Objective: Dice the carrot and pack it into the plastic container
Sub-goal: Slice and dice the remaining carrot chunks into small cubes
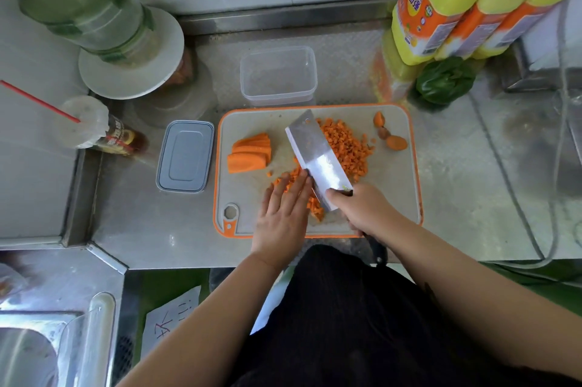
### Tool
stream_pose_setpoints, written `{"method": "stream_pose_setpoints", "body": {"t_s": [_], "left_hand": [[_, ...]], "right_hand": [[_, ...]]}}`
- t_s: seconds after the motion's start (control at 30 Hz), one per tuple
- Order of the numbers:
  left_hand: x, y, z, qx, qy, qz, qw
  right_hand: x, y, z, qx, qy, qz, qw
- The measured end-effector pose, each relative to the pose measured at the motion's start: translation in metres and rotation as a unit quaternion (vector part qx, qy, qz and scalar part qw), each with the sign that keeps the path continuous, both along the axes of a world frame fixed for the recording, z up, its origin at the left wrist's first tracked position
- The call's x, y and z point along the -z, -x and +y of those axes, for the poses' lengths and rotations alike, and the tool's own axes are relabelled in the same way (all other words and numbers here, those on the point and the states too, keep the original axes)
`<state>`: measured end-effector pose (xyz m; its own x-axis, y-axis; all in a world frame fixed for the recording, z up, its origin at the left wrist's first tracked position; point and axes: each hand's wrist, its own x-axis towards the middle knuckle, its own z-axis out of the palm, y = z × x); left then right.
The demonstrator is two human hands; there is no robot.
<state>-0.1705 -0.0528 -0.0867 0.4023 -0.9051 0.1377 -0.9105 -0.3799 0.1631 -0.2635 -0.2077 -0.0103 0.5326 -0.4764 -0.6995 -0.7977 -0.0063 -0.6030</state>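
Step in hand: the person is gathering diced carrot (345, 147) against the cleaver (318, 159), most likely to lift it toward the plastic container (278, 74); this is a judgement from how things are lying.
Key relation: the cleaver blade is lying tilted on the cutting board (393, 185), its long axis running from the lower centre of the frame up and to the left, so it is splitting the dice in two. The big heap is sitting on the blade's right side; a smaller scatter is lying on its left, under the left hand (283, 213).
Nearer hand: the left hand is nearer the small scatter; the right hand (365, 210) is nearer the big heap.
Way to the container: the container is standing open and empty just above the board's top edge, in the upper centre of the frame, beyond the blade's far tip.
Left grip: the fingers are lying straight and flat, pressing on the dice, fingertips touching the blade's flat side; holding nothing.
Right grip: the fingers are wrapping tight around the cleaver handle, at the blade's near end.
Carrot not yet diced: a stack of carrot slabs (250, 156) is waiting at the board's left, well apart from both hands.
Trimmings: carrot ends (389, 134) are lying at the board's upper right.
Lid: the grey lid (185, 159) is resting on the worktop (472, 197), just left of the board.
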Motion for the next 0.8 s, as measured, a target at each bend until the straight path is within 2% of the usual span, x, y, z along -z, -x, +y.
{"method": "stream_pose_setpoints", "body": {"t_s": [0.07,0.23,0.33,0.4,0.47,0.53,0.63,0.7,0.8], "left_hand": [[0.003,0.000,0.001,-0.018,-0.019,-0.004,1.000],[-0.008,0.006,-0.007,0.013,0.066,-0.007,0.998],[-0.017,0.017,-0.021,0.066,0.030,-0.044,0.996],[-0.014,0.018,-0.023,0.059,0.002,-0.048,0.997],[-0.010,0.014,-0.020,0.034,0.008,-0.029,0.999],[-0.009,0.006,-0.015,-0.002,0.044,-0.013,0.999],[-0.015,-0.005,-0.014,-0.089,0.119,0.030,0.988],[-0.025,-0.010,-0.016,-0.163,0.148,0.119,0.968],[-0.042,-0.013,-0.022,-0.240,0.140,0.253,0.927]], "right_hand": [[-0.001,0.004,-0.008,0.030,-0.022,-0.015,0.999],[-0.005,0.013,-0.019,0.054,-0.044,-0.023,0.997],[-0.006,0.009,-0.018,0.084,-0.097,-0.022,0.992],[-0.006,0.010,-0.021,0.096,-0.124,-0.025,0.987],[-0.003,0.017,-0.028,0.055,-0.084,-0.042,0.994],[0.001,0.025,-0.036,-0.021,-0.001,-0.044,0.999],[0.009,0.034,-0.047,-0.169,0.141,-0.017,0.975],[0.009,0.036,-0.049,-0.243,0.200,-0.007,0.949],[0.010,0.037,-0.055,-0.255,0.199,0.001,0.946]]}}
